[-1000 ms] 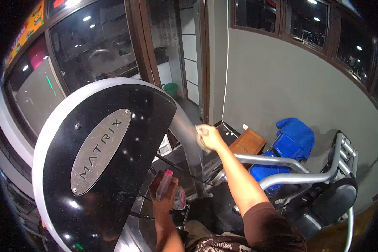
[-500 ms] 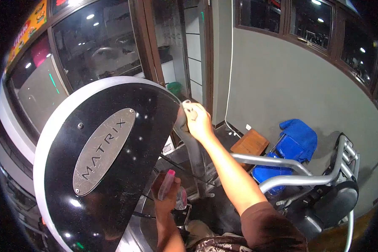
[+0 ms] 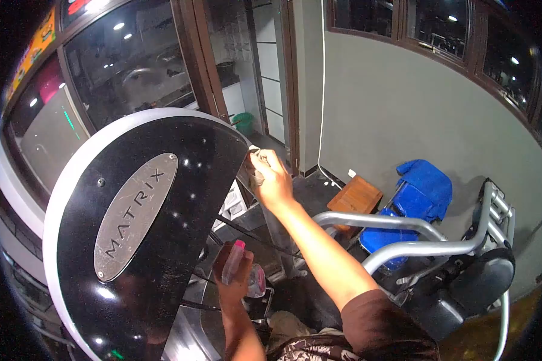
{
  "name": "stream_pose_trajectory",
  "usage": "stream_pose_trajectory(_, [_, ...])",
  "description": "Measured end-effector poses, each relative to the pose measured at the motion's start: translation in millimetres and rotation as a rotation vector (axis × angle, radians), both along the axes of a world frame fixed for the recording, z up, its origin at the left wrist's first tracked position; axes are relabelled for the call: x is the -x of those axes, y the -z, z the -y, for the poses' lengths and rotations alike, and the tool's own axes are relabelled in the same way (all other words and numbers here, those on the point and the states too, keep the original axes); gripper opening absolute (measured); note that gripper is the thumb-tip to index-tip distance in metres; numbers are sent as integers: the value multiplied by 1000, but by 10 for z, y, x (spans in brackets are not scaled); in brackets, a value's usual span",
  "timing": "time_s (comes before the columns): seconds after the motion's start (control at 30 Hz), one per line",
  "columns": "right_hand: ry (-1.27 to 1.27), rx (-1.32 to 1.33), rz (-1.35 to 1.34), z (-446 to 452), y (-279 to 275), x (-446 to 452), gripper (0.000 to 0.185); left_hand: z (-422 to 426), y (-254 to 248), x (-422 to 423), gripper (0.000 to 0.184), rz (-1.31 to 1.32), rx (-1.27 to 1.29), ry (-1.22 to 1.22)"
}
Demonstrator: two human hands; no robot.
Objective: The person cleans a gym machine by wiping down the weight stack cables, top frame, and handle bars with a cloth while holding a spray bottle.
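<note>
The right hand (image 3: pixel 274 185) grips a cloth (image 3: pixel 257 175) at the rim of the black cover (image 3: pixel 208 157), the left hand (image 3: pixel 237 281) grasping a spray bottle (image 3: pixel 258 283); finished and remaining portions are indistinguishable.

Your wide view bends strongly toward its edges — the grey wall (image 3: pixel 397 114) curves, and the corners fall to black. White lamp reflections dot the dark window (image 3: pixel 132 75) and the glossy black panel (image 3: pixel 208 150), with harsh glare low on the panel. Your right hand (image 3: pixel 272 183) looks bright, your left hand (image 3: pixel 235 275) dimmer — and a soft shadow falls beside the blue cloth (image 3: pixel 429 185).
</note>
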State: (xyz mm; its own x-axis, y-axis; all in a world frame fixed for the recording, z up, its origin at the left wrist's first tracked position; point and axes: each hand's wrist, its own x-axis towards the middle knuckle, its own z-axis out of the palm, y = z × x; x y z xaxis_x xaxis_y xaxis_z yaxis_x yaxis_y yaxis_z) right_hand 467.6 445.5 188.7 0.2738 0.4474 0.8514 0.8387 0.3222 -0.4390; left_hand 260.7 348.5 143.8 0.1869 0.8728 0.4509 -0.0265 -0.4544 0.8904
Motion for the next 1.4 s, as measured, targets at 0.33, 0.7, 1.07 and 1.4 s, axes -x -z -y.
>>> stream_pose_trajectory(0.33, [-9, -4, 272, 82, 158, -23, 27, -126, 26, 47, 10, -150, -228, -69])
stream_pose_trajectory(0.7, [2, 91, 325, 77, 287, -140, 34, -104, -79, 88, 10, -55, 47, -27])
stream_pose_trajectory(1.07, [37, 100, 256, 50, 180, -159, 31, -113, -125, 126, 13, 57, 151, -40])
stream_pose_trajectory(1.4, [46, 57, 279, -34, -69, -103, 29, -214, -139, 210, 8, -46, 50, -51])
